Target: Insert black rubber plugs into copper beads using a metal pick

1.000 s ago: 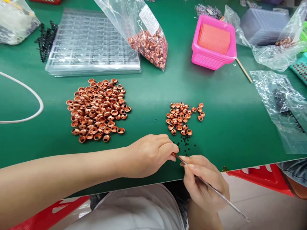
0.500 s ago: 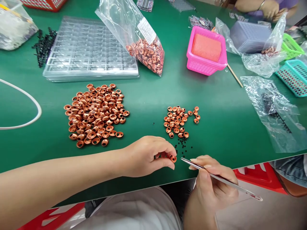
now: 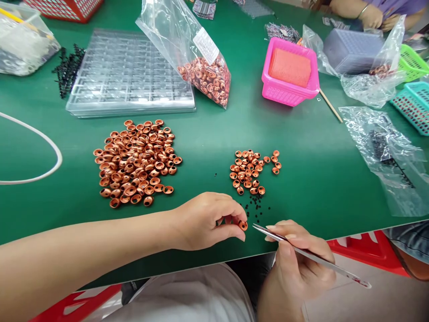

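Note:
Between thumb and forefinger, my left hand (image 3: 209, 221) pinches a small copper-coloured cup-shaped piece (image 3: 243, 225) with a hole in it, just above the table. My right hand (image 3: 301, 255) is closed around metal tweezers (image 3: 311, 255); their tips point left and stop a little short of that piece. Tiny black bits (image 3: 256, 203) lie scattered just beyond the tweezer tips. Behind them sits a small group of like copper pieces (image 3: 248, 170). A much larger heap of copper pieces (image 3: 137, 161) spreads to the left, beyond my left forearm.
At the back left are stacked clear plastic trays (image 3: 134, 76), black sprue-like parts (image 3: 69, 69) and a bag of copper pieces (image 3: 209, 80). A pink basket (image 3: 288, 91) holds an orange block. Plastic bags (image 3: 385, 156) lie right. Another person's hands (image 3: 372, 18) are at the far right.
The whole view has shifted slightly. My left hand still pinches the copper piece, and the tweezers keep nearly the same place beside it.

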Demonstrator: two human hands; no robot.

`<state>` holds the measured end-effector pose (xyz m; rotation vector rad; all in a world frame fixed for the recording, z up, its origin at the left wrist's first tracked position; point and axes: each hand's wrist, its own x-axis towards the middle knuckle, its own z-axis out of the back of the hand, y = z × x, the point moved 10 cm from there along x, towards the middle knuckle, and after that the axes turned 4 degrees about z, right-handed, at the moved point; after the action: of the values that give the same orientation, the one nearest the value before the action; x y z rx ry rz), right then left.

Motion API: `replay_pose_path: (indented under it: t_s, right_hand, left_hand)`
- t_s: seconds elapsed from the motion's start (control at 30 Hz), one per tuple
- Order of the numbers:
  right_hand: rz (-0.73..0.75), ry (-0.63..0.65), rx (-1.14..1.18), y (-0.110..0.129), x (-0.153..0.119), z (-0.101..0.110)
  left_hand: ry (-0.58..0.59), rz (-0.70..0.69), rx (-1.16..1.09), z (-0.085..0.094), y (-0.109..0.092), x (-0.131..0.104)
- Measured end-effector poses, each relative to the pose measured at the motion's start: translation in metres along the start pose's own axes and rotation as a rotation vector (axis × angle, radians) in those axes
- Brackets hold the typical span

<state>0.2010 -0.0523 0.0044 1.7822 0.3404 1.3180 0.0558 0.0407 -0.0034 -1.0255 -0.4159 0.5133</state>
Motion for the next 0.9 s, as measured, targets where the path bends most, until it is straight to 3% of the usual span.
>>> replay_pose_path:
  t_s: [0.27, 0.47, 0.57, 0.67, 0.8, 0.9]
  right_hand:
    - [0.017, -0.016, -0.05, 0.005, 0.011, 0.004]
    - [0.027, 0.091, -0.18, 0.016, 0.009, 0.001]
    - [0.072, 0.34, -0.354, 0.022, 0.003, -0.018]
    - [0.227, 0.603, -0.423, 0.027, -0.005, -0.042]
    - [0.364, 0.807, -0.431, 0.023, -0.017, -0.055]
    - [0.387, 0.877, -0.398, 0.019, -0.025, -0.053]
  left_hand:
    - [0.006, -0.009, -0.003, 0.0, 0.0, 0.0]
    - [0.02, -0.04, -0.02, 0.002, -0.004, -0.001]
    - [0.034, -0.074, -0.03, 0.002, -0.008, -0.002]
    - [0.062, -0.119, -0.038, -0.001, -0.013, -0.004]
    - [0.108, -0.151, -0.039, -0.005, -0.017, -0.006]
    - [0.12, -0.168, -0.033, -0.007, -0.019, -0.008]
